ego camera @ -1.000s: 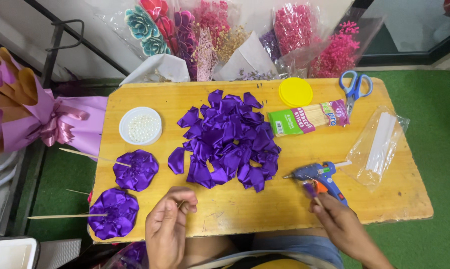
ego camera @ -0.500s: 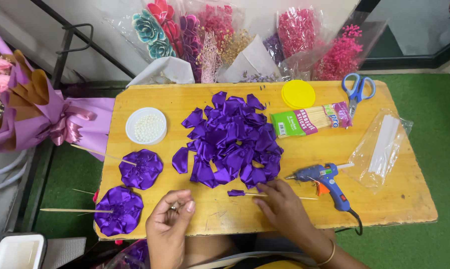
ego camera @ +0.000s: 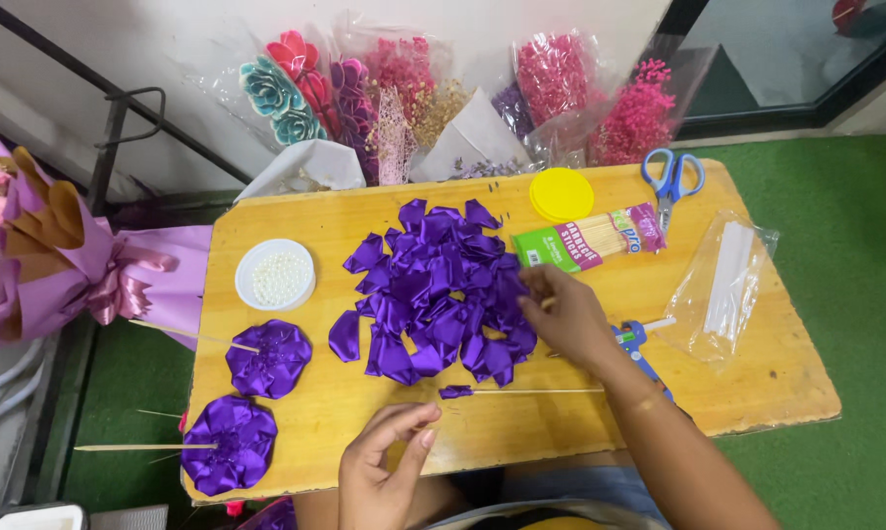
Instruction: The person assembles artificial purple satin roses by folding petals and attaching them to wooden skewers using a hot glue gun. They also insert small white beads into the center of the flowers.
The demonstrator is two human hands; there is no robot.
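So the right hand (ego camera: pixel 561 319) is reached out over the right edge of the big pile of purple ribbon petals (ego camera: pixel 438 290) in the middle of the yellow wooden surface (ego camera: pixel 757 393). Its fingers (ego camera: pixel 533 283) are curled down onto the petals at about 3 o'clock of the pile, pinching at one, though I can't tell for sure if a petal is actually gripped. The left hand (ego camera: pixel 384 466) sits at the near edge, around 6 o'clock, fingers loosely bent with thumb and forefinger close together, and I can't make out anything between them.

Between the two hands lies a thin wooden stick (ego camera: pixel 531 392) with a small purple petal on its left tip, flat on the surface, touching neither hand.

Over at 8 o'clock there are two finished purple ribbon flowers (ego camera: pixel 269 358), each on its own stick, one closer to the near edge than the other. A white round dish of pearl beads (ego camera: pixel 276 276) is at 9 o'clock. A blue glue gun (ego camera: pixel 639 344) pokes out just behind the right wrist. At 1 o'clock you've got a yellow lid (ego camera: pixel 562 194), a pack of skewers (ego camera: pixel 590 240) and blue scissors (ego camera: pixel 672 179), and a clear bag of glue sticks (ego camera: pixel 723 285) at 3 o'clock. Wrapped dried flowers (ego camera: pixel 561 79) are stacked along the far wall.
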